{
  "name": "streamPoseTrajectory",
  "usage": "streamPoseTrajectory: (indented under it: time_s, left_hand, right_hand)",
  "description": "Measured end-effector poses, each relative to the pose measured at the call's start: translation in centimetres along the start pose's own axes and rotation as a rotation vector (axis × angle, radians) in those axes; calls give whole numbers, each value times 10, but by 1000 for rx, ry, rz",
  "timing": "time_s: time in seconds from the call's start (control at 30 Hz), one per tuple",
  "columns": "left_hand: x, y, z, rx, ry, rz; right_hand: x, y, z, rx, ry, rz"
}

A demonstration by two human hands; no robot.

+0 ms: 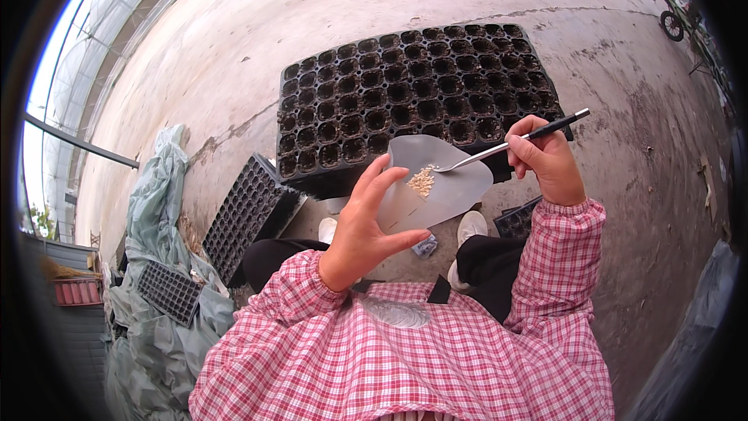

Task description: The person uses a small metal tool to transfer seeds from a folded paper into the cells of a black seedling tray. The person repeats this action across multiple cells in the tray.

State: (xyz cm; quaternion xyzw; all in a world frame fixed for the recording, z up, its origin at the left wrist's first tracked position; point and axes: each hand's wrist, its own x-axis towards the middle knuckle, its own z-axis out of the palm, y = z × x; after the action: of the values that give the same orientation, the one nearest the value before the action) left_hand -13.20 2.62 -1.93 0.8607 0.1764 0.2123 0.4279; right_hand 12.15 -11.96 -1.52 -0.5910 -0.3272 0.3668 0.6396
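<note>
My left hand [362, 219] cups a stapled, translucent plastic sheet [461, 184] from its lower left, with fingers and thumb spread along the edges. Part of the sheet is hidden behind that hand. A small heap of pale seeds [421, 182] lies on it. Between the fingers and thumb of my right hand [543, 155] is a slim metal tool [485, 154] with a black handle end. Its curved tip touches the sheet beside the seeds. Just beyond both hands stands a black seedling tray [403, 88], its cells part-filled with dark soil, each with a hollow.
Another black cell tray [245, 216] leans at the left, near a smaller one [169, 292] on crumpled green sheeting [158, 187]. Below my right wrist lies a dark tray [517, 219]. A wheeled frame [672, 26] stands far right on the concrete floor [619, 93].
</note>
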Motion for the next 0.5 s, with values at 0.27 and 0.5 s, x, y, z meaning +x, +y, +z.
streamPoseTrajectory:
  time_s: [0.27,0.5]
  left_hand:
    - [9,1,8,4,-14,42]
    - [10,7,9,9,-24,33]
  right_hand:
    - [-4,1,-16,21,177,-26]
    - [-3,3,-17,89,261,-102]
